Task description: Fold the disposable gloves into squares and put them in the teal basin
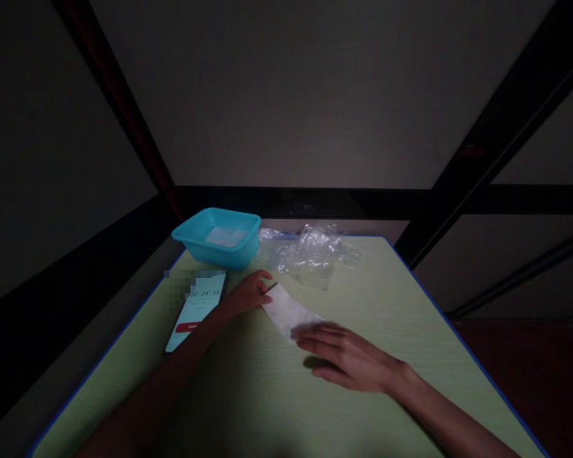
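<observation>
A thin white sheet (289,308) lies on the table in front of me; whether it is paper, tissue or cloth I cannot tell. My left hand (248,292) pinches its far left end, the thumb at the edge and the fingers curled. A short dark strip shows along that end. Resting palm down on the near right end is my right hand (346,356), its fingers stretched out and the thumb apart. Those fingers cover part of the sheet.
A blue plastic basket (222,254) with white sheets (226,236) inside stands at the back left. Crumpled clear plastic bags (310,254) lie beside it. Near my left forearm is a phone (198,305) showing a timer. The table (386,299) has a blue edge.
</observation>
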Motion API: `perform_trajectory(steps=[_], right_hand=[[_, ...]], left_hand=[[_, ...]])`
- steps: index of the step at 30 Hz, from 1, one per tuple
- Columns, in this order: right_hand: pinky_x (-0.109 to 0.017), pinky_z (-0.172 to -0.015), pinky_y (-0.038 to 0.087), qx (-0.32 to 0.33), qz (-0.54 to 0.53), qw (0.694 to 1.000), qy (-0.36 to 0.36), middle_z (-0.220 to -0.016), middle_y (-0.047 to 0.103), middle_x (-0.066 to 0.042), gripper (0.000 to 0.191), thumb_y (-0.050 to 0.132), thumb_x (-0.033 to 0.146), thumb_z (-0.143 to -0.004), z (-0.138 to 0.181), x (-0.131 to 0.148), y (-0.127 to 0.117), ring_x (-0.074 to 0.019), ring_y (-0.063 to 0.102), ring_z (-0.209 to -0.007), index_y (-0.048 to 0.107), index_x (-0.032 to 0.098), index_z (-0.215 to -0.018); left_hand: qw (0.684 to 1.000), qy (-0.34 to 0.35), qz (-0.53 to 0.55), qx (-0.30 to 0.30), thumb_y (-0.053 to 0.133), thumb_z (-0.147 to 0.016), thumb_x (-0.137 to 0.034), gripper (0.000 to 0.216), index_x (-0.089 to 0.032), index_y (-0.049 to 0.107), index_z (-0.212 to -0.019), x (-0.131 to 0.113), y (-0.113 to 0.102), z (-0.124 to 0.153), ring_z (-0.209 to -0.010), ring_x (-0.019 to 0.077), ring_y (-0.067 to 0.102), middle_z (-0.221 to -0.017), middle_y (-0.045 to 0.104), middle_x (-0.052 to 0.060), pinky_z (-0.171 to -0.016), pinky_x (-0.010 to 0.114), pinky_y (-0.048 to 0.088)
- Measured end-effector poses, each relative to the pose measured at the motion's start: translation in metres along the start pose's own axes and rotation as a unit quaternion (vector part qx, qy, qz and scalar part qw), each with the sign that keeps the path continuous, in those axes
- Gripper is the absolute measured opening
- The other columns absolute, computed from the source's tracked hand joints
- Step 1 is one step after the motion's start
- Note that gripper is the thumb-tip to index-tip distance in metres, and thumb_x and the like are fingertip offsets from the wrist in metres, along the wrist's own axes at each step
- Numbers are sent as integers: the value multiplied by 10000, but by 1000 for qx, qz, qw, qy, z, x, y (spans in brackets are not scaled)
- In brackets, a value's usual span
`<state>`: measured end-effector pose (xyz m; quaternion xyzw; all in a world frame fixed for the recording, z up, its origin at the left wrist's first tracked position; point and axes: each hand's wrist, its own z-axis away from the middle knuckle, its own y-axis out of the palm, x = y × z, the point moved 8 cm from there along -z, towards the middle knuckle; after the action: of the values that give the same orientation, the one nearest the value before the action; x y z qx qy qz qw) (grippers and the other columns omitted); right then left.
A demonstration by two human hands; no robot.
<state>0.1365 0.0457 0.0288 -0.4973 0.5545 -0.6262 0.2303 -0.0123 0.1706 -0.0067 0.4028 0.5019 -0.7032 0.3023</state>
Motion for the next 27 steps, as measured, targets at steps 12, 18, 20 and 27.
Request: perform_trajectory(steps=[12, 18, 20, 27], right_hand=[[-435, -985, 349, 15, 37, 997, 71, -1380, 418, -83, 508, 489, 394, -870, -14, -8, 11, -272, 424, -1134, 435, 130, -1300], [-421, -1006, 333, 14, 13, 998, 58, -1361, 441, -91, 492, 483, 385, -876, -11, -7, 5, -251, 420, -1166, 433, 142, -1301], [-400, -1019, 331, 9, -12, 999, 47, -1341, 462, -110, 455, 461, 364, -891, -7, -6, 0, -228, 426, -1190, 452, 128, -1280], [-374, -1018, 343, -41, -37, 996, 71, -1264, 537, -118, 349, 417, 303, -917, 0, -13, -11, -194, 475, -1170, 515, 122, -1199]], left_hand=[[989, 96, -115, -5, 522, -612, -46, 168, -136, 572, -745, -48, 9, 14, -653, 143, 569, -668, 590, -12, -601, 224, 435], [972, 147, -184, -4, 510, -624, -38, 185, -142, 595, -752, -69, 29, 34, -676, 158, 557, -702, 611, 7, -635, 241, 410], [966, 160, -205, -9, 510, -635, -43, 189, -153, 599, -761, -73, 34, 39, -719, 169, 555, -752, 617, 18, -679, 256, 406], [956, 170, -239, -22, 503, -657, -40, 200, -188, 593, -759, -77, 37, 45, -733, 169, 547, -775, 613, 5, -693, 261, 397]])
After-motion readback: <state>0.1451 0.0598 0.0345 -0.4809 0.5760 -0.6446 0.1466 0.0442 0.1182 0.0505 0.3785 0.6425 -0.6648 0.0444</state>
